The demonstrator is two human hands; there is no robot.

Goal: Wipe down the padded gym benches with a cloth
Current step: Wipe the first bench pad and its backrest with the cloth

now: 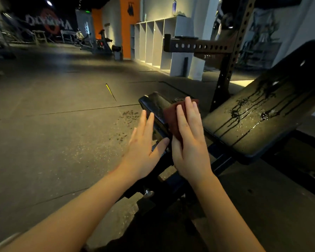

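Left hand (144, 148) spread flat, empty, right hand (189, 140) flat, pressing cloth (171, 115) onto bench seat (153, 104)

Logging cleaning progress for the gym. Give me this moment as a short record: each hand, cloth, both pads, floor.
right hand: flat on the cloth, pressing it down
left hand: open and straight at the seat pad left edge; contact unclear
cloth: dark red, on seat pad
seat pad: black, partly under cloth
back pad: tilted, wet streaks running down, not wiped
floor: dark spatter left of seat pad
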